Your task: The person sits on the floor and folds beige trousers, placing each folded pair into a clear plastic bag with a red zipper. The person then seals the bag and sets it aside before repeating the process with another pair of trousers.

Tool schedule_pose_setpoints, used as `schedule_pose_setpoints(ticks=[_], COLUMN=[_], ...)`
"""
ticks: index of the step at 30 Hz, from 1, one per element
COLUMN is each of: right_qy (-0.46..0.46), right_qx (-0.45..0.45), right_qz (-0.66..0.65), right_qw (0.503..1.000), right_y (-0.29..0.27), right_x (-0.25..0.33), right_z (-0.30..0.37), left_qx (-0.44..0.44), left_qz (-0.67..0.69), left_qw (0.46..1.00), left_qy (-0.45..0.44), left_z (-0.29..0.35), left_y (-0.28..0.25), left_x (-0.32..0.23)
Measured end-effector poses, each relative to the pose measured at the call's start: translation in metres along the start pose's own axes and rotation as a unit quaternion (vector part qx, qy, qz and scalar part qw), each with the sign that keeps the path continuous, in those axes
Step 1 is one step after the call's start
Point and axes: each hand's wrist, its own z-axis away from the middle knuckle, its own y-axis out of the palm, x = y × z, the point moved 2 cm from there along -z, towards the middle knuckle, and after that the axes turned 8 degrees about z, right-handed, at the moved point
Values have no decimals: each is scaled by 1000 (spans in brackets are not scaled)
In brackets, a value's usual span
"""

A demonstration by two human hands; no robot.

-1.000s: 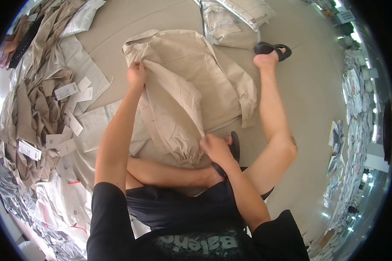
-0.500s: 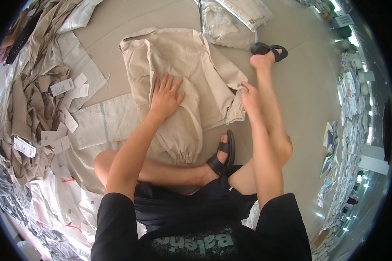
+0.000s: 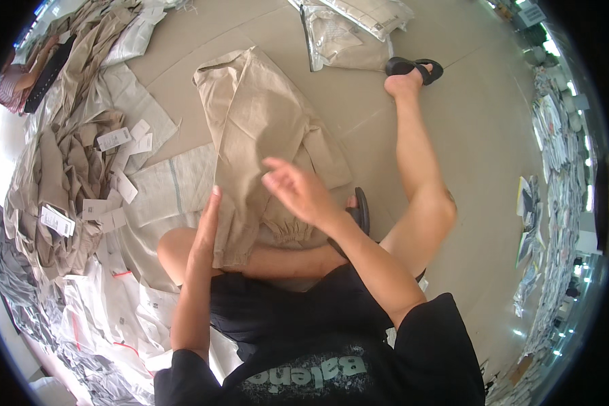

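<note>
Beige trousers (image 3: 250, 115) with gathered elastic cuffs lie on the floor in front of me, one leg laid over the other. The waist end points away, and the cuffs come close to my crossed leg. Along their left edge my left hand (image 3: 211, 213) is held on its side, flat and seen edge-on, at or against the cloth. My right hand (image 3: 298, 193) is over the middle of the trousers, slightly blurred, its fingers stretched toward the left and nothing in them. Whether it touches the fabric I cannot tell.
Brown garments with white tags (image 3: 61, 183) are heaped at the left, beside a pale woven sheet (image 3: 176, 186). White plastic bags (image 3: 101, 311) lie nearer me. Clear-bagged beige clothes (image 3: 352, 40) lie at the far side. Stacked packages (image 3: 555, 155) line the right.
The right trouser leg has been brought leftward over the other. My right hand has let go of its cuff and moved left. My left hand has come off the middle toward the near left edge.
</note>
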Motion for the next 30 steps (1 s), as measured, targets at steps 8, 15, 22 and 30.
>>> schedule_pose_setpoints(ticks=[8,15,22,30], right_qy=[77,53,-17,-26], right_qx=[-158,-285,-252,2], right_qz=[408,370,175,76], right_qw=[896,883,952,997], right_y=[-9,-23,-27,43], right_x=[-153,-190,-49,-142], right_z=[-17,-18,-18,-35], left_qx=[-77,82,32,-63], left_qz=[-124,179,187,-186], left_qw=[989,981,981,972], left_qy=[29,7,30,127], left_z=[9,-4,41,70], left_y=[-6,96,103,31], left_x=[-14,-117,-85,32])
